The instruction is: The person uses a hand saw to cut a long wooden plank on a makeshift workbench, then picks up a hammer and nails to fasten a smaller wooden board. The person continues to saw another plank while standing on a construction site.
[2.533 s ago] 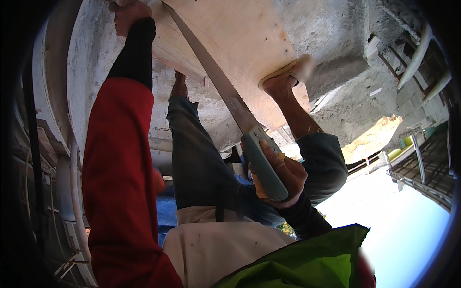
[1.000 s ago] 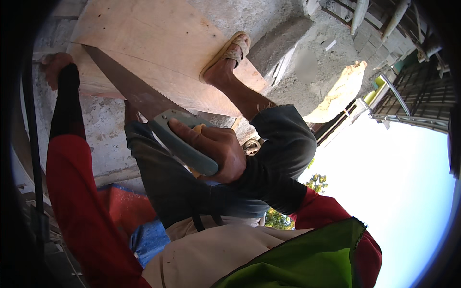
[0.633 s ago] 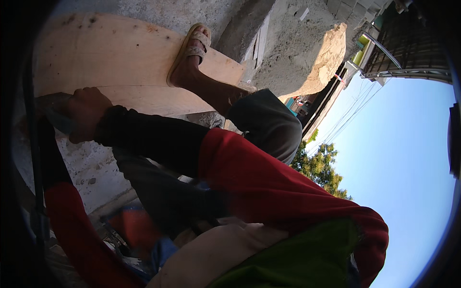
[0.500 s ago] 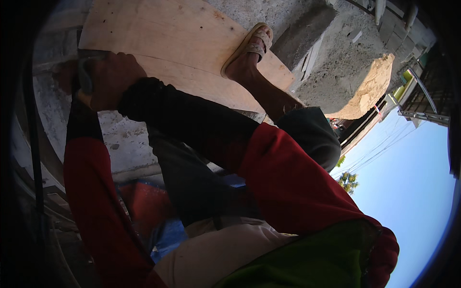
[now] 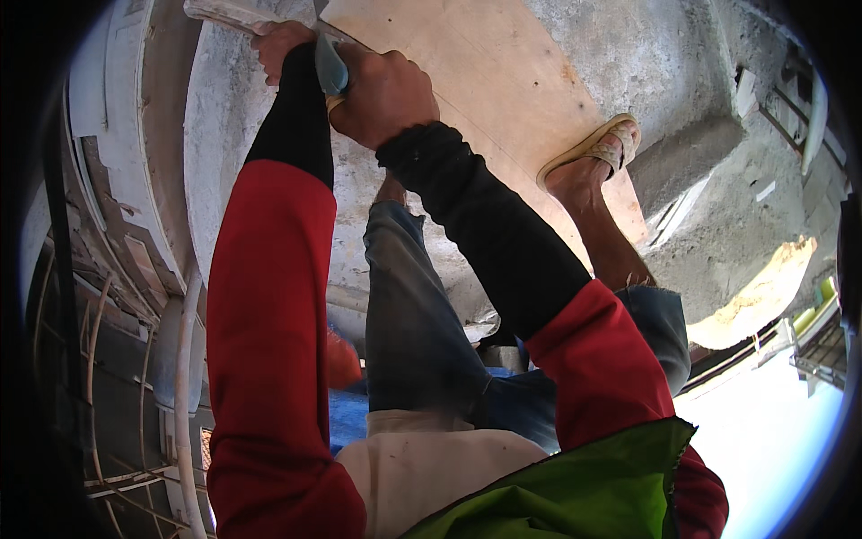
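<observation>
My right hand point(image 5: 388, 97) is closed round the blue-grey handle point(image 5: 330, 67) of what looks like a handsaw, at the edge of a plywood sheet point(image 5: 503, 81). Most of its blade is hidden by the hand and the frame's upper edge. Farther left, my left hand point(image 5: 283, 47) has its fingers curled at the end of a pale wooden strip point(image 5: 232, 13). Black cuffs and red sleeves cover both my arms. My right foot, in a woven-strap sandal point(image 5: 588, 153), presses on the plywood.
Rough grey concrete point(image 5: 669, 63) lies beyond the plywood. To the left are a weathered panel point(image 5: 162, 135) and curved metal bars point(image 5: 184, 395). A broken tan slab edge point(image 5: 754, 301) stands at the right. Something red point(image 5: 343, 359) lies beside my left leg.
The view has swung, so my hands, the plywood and my foot now appear farther right and higher. My left hand and the pale strip show more clearly. My right hand keeps its grip.
</observation>
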`<action>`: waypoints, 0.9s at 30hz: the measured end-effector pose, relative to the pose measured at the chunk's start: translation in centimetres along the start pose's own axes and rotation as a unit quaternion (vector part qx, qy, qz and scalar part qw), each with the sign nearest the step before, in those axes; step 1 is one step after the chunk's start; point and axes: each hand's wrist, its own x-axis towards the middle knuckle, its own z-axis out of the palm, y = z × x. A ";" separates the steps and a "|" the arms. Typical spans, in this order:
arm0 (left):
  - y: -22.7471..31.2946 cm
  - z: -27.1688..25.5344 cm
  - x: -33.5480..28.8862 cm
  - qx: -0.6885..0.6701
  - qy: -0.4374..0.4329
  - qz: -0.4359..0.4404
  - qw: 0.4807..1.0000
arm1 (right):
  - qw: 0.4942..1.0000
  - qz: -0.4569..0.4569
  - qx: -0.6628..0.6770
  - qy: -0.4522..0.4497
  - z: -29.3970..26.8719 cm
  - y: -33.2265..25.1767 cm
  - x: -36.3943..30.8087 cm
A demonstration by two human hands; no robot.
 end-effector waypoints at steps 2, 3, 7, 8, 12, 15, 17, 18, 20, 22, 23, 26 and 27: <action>0.3 0.1 -0.4 -0.019 0.001 -0.020 1.000 | 0.999 0.003 -0.007 -0.034 0.2 0.5 0.7; 0.4 0.2 -0.5 -0.022 0.007 -0.022 0.999 | 0.999 0.009 -0.017 -0.047 0.2 0.7 1.0; 0.2 -0.1 -0.7 -0.018 -0.003 0.005 1.000 | 0.995 0.045 0.024 -0.087 -3.7 -0.2 -0.6; 0.1 -0.1 -0.8 -0.039 0.005 0.023 0.999 | 0.992 0.064 0.031 -0.108 -6.2 -1.1 -2.4; 0.3 -0.4 -0.6 -0.031 -0.010 0.019 0.999 | 0.985 0.067 0.058 -0.146 -18.3 -5.8 -12.2; 0.4 -0.4 -0.5 -0.024 -0.009 0.013 1.000 | 0.986 0.023 -0.010 -0.165 -23.2 -7.3 -16.4; 0.5 -0.3 -0.4 -0.030 -0.012 0.017 0.999 | 0.988 -0.037 -0.012 -0.148 -22.3 -6.4 -15.2; 0.4 -0.3 -0.3 -0.036 -0.014 0.018 0.999 | 0.985 -0.055 -0.034 -0.160 -20.5 -4.9 -13.5; 0.2 -0.2 -0.3 -0.037 -0.025 0.024 0.999 | 0.974 0.066 0.019 -0.217 -15.4 -2.1 -9.1; 0.2 -0.2 -0.3 -0.049 -0.024 0.035 0.998 | 0.988 0.026 0.023 -0.152 -9.3 -0.1 -5.5; 0.3 -0.2 -0.3 -0.047 -0.018 0.032 0.998 | 0.993 0.006 0.035 -0.110 -7.0 0.6 -4.1; 0.5 -0.2 -0.3 -0.015 -0.021 0.028 0.999 | 0.994 0.017 0.039 -0.096 -5.6 0.8 -3.9; 0.6 -0.2 -0.2 -0.020 -0.019 0.023 0.999 | 0.992 0.015 0.064 -0.108 -6.9 0.1 -5.0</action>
